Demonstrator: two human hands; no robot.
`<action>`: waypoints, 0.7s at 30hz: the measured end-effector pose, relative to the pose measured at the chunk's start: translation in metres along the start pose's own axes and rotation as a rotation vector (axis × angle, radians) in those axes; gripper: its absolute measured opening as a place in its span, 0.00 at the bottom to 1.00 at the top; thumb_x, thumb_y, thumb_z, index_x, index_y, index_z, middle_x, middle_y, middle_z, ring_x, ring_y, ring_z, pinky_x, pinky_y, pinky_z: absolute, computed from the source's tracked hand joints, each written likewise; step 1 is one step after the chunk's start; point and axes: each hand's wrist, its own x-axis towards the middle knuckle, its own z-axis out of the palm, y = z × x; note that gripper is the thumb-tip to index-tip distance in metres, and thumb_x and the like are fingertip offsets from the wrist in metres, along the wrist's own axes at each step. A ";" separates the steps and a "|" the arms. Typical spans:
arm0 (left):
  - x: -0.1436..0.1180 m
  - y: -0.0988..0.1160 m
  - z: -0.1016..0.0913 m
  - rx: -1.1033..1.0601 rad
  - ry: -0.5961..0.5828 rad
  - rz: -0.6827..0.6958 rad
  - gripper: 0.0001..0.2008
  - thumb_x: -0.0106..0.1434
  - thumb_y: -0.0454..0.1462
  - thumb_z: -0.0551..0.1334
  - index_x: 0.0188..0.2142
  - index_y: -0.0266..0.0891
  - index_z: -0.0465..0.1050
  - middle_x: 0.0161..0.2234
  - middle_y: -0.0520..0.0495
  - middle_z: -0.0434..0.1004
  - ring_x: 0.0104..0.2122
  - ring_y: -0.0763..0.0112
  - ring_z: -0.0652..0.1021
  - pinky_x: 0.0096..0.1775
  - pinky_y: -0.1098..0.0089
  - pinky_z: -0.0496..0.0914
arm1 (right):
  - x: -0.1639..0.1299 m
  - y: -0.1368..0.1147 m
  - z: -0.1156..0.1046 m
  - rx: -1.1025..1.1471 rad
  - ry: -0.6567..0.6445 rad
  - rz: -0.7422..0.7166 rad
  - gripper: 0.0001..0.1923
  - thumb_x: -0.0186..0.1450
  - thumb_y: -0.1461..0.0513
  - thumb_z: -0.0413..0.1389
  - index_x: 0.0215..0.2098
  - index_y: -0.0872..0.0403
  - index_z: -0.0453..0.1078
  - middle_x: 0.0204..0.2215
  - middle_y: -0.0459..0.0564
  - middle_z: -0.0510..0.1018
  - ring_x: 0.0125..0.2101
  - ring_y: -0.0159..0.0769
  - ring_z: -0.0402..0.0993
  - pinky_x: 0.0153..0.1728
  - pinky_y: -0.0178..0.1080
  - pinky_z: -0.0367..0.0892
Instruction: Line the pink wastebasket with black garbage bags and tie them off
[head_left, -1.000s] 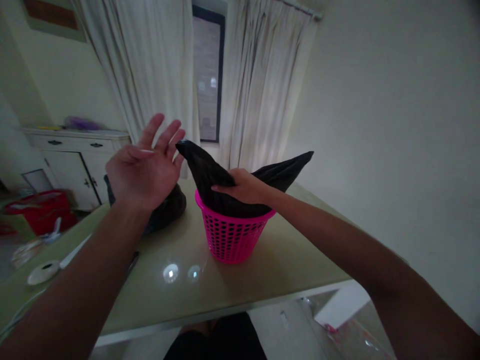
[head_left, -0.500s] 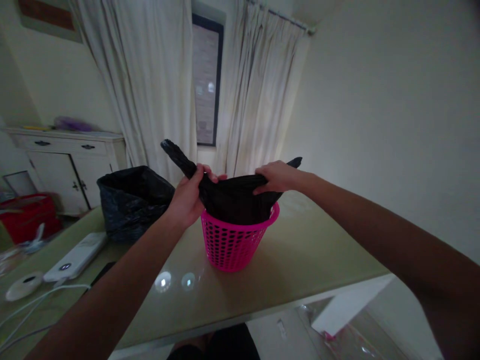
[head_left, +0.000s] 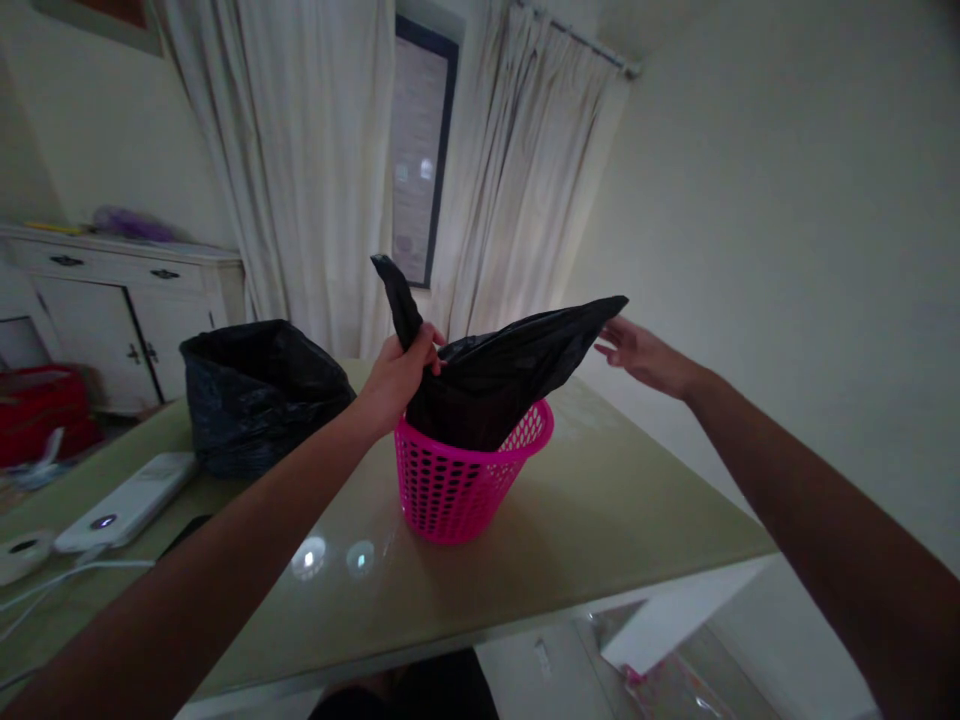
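Note:
A pink perforated basket (head_left: 457, 490) stands on the table, with the lower part of a black plastic bag (head_left: 502, 375) inside it. My left hand (head_left: 409, 370) is closed round the bag's gathered left side, above the rim, and a twisted end sticks up past the fingers. The bag's right side spreads out to a point at the upper right. Beside that tip is my right hand (head_left: 637, 355), its fingers apart and gripping nothing; whether the fingertips touch the plastic, I cannot tell.
A second black bag (head_left: 255, 400) stands open-mouthed on the table (head_left: 600, 530) at left. Nearer are a white power bank (head_left: 127, 505) with cables and a white round object (head_left: 24, 555). Behind are a white cabinet (head_left: 97, 330), curtains (head_left: 322, 180) and a red bag (head_left: 45, 415).
My right hand has let go of the bag's rim and moved right. The bag's right side now fans out wider and higher. My left hand still grips its side.

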 end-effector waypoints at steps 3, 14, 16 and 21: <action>-0.001 -0.001 0.009 -0.094 -0.068 -0.085 0.22 0.66 0.56 0.74 0.32 0.42 0.75 0.19 0.59 0.61 0.22 0.73 0.69 0.42 0.67 0.76 | -0.003 0.025 0.043 0.097 -0.122 0.042 0.35 0.48 0.47 0.78 0.51 0.48 0.81 0.52 0.55 0.86 0.58 0.52 0.81 0.60 0.58 0.75; -0.001 0.017 0.014 -0.256 -0.195 -0.261 0.29 0.70 0.63 0.63 0.41 0.37 0.78 0.18 0.58 0.59 0.18 0.75 0.61 0.22 0.71 0.60 | 0.059 -0.013 0.189 0.635 0.097 0.232 0.12 0.57 0.57 0.68 0.37 0.52 0.74 0.16 0.35 0.59 0.19 0.28 0.59 0.28 0.35 0.69; 0.001 0.015 0.011 -0.171 -0.179 -0.202 0.21 0.69 0.54 0.69 0.43 0.38 0.77 0.17 0.58 0.63 0.17 0.76 0.61 0.21 0.74 0.57 | 0.067 -0.010 0.197 0.404 0.020 0.220 0.08 0.58 0.59 0.66 0.33 0.53 0.75 0.15 0.37 0.61 0.19 0.28 0.56 0.22 0.35 0.59; 0.004 0.007 0.010 0.081 -0.161 -0.229 0.27 0.54 0.46 0.82 0.48 0.40 0.79 0.25 0.52 0.78 0.19 0.75 0.73 0.21 0.75 0.60 | 0.075 -0.020 0.206 0.166 -0.195 -0.132 0.12 0.52 0.60 0.72 0.32 0.52 0.76 0.29 0.47 0.81 0.39 0.42 0.76 0.44 0.42 0.74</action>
